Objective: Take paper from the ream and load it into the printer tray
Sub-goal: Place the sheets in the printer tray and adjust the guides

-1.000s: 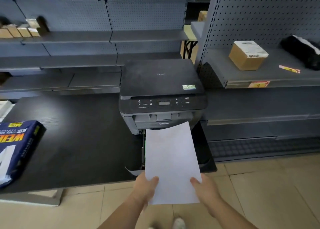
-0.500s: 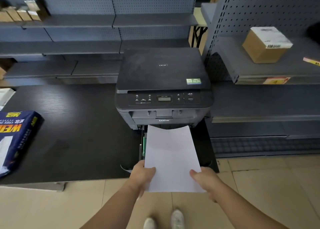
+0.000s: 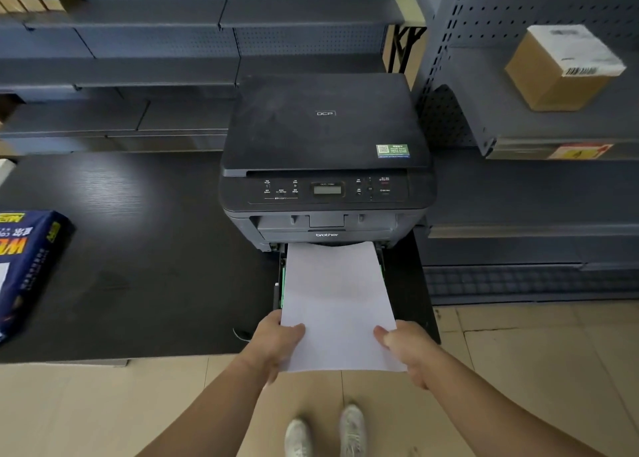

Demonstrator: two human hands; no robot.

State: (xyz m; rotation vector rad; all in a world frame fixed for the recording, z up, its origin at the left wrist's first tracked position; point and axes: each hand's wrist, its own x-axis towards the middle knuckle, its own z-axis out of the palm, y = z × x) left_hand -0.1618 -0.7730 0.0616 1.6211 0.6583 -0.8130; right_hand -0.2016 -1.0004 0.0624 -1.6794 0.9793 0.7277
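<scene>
A white stack of paper (image 3: 337, 304) is lying lengthwise over the open printer tray (image 3: 279, 283), its far edge reaching under the front of the printer (image 3: 325, 166) and its near edge sticking out past the front edge of the bench (image 3: 138, 249), over the floor (image 3: 518, 370). Both hands are holding it by the near corners. The left hand (image 3: 276, 342) is gripping the near left corner, its fingers (image 3: 294, 330) clamped on the paper with the thumb lying on top. The right hand (image 3: 408, 349) is gripping the near right corner the same way, thumb pressing on the sheet and the other fingers curling underneath. A green guide is showing along the left inner wall of the tray, just beside the paper's left edge.

The printer is sitting at the right end of the dark bench, its flat lid closed and its control panel facing the person. The blue-wrapped ream (image 3: 27, 266) is lying at the left edge of the bench, well apart from the printer and partly cut off by the frame.

Grey shelves (image 3: 138, 76) are standing behind the bench, and a cardboard box (image 3: 560, 69) is resting on a shelf to the right of the printer. The person's two light shoes (image 3: 325, 432) are showing on the tiled floor below the paper.
</scene>
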